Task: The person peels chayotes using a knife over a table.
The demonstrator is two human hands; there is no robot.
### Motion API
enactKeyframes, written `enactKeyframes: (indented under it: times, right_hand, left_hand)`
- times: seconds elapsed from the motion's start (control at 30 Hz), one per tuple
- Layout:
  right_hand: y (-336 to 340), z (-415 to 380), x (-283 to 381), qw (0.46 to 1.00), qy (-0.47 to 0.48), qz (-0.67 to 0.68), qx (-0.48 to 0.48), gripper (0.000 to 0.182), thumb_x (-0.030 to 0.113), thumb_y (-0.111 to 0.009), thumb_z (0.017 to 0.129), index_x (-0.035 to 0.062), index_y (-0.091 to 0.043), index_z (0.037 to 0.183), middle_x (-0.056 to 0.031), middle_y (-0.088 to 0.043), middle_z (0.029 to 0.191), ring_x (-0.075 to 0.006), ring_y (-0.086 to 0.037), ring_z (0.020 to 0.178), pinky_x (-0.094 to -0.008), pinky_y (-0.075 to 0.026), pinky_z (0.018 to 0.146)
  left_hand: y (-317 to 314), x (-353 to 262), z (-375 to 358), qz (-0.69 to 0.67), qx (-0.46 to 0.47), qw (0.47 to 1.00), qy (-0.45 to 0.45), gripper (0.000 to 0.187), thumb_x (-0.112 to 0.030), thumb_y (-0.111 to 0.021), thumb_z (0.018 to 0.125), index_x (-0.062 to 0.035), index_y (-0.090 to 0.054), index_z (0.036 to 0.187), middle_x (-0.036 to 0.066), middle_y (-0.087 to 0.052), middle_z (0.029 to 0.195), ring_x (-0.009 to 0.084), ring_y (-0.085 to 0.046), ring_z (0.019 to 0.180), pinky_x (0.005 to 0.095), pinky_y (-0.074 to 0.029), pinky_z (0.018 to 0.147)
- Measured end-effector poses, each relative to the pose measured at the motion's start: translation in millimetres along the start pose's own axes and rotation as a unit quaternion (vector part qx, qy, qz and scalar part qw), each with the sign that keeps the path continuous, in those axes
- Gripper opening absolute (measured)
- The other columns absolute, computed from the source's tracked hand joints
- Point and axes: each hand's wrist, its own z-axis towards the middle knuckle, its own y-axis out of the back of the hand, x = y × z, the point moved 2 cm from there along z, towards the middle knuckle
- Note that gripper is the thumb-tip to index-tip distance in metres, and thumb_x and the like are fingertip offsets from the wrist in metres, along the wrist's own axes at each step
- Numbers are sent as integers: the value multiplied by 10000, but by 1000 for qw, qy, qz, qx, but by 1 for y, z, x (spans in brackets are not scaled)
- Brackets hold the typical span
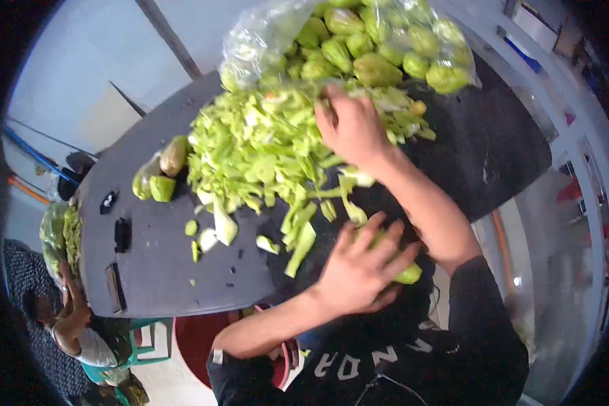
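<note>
My left hand point(362, 267) is wrapped over a light green chayote point(410, 273) near the table's front edge, and most of that chayote is hidden under the fingers. Above the heap of green peelings point(257, 145), my right hand point(355, 128) is closed with its fingers curled. What it holds, if anything, cannot be made out. Loose strips of peel point(301, 247) lie between my left hand and the heap. Behind my right hand stands a clear plastic bag point(260, 47) full of whole chayotes point(375, 70).
On the dark table point(162, 264), a few chayotes point(162, 188) sit left of the heap. A dark strip-shaped object point(115, 287) lies by the left edge. Below the front edge is a red tub point(193, 348). Another person point(81, 331) sits at lower left beside a bag of greens point(54, 233).
</note>
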Motion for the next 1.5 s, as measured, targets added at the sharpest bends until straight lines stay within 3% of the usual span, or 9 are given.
enactKeyframes:
  times: [0.2,0.23,0.5,0.6,0.67,0.87,1.0,1.03,1.5]
  right_hand:
    - [20,7,-7,997,11,38,-66,183,141,-616,878,-40,-603,901,-126,-559,535,-288,-587,471,-392,-435,487]
    - [25,7,-6,998,-29,41,-36,123,141,-591,875,23,-573,905,-183,-615,620,-396,-643,639,-474,-504,576]
    - [31,12,-15,999,-20,25,-5,164,169,-622,883,9,-586,896,-183,-636,657,-376,-656,642,-461,-509,580]
    - [40,12,-6,998,5,61,-8,203,198,-653,890,3,-594,888,-172,-630,643,-334,-643,581,-425,-494,546]
    - [42,12,-3,996,14,86,6,259,232,-691,881,-10,-597,878,-146,-612,608,-261,-604,510,-374,-461,510]
    - [41,7,7,990,-15,108,95,413,279,-736,869,-20,-542,662,1,-402,511,-77,-354,499,-292,-303,454]
    - [30,3,11,964,-59,203,160,394,311,-721,872,-33,-589,734,-37,-477,520,-91,-399,494,-318,-335,460]
    - [28,2,10,966,-57,194,160,395,314,-720,873,-32,-592,734,-32,-475,520,-91,-395,493,-317,-334,460]
    - [16,-6,6,921,-118,294,226,309,284,-685,919,8,-626,794,52,-501,569,-32,-423,502,-248,-317,448]
  left_hand:
    - [-12,18,22,66,68,995,13,678,-309,-823,565,-206,-569,1184,100,-501,1188,321,-537,1026,438,-546,747]
    - [-10,23,25,74,66,995,13,678,-309,-823,565,-206,-569,1184,100,-501,1188,321,-537,1026,438,-546,747]
    - [15,119,13,-101,-128,967,197,758,-196,-789,514,-35,-534,1210,176,-520,1143,344,-561,1048,417,-471,957]
    - [35,171,-2,-571,-291,710,291,818,-143,-650,678,-53,-286,1406,166,-515,1255,311,-593,1063,415,-530,858]
    - [54,191,-3,-676,-303,609,285,617,-364,-571,834,-85,-409,1360,147,-588,1131,354,-651,875,387,-536,600]
    - [56,219,-36,-792,-273,496,228,615,-527,-474,923,-65,-477,1330,149,-610,1121,318,-641,900,332,-531,505]
    - [47,227,-44,-852,-132,491,127,649,-566,-376,946,-43,-476,1316,275,-595,1062,341,-633,756,362,-532,484]
    - [47,221,-45,-817,-187,498,221,698,-605,-363,921,-34,-479,1307,316,-584,1031,355,-620,664,354,-518,473]
    - [54,194,-39,-781,-156,529,293,750,-615,-427,857,0,-511,1278,247,-641,965,350,-643,585,329,-470,362]
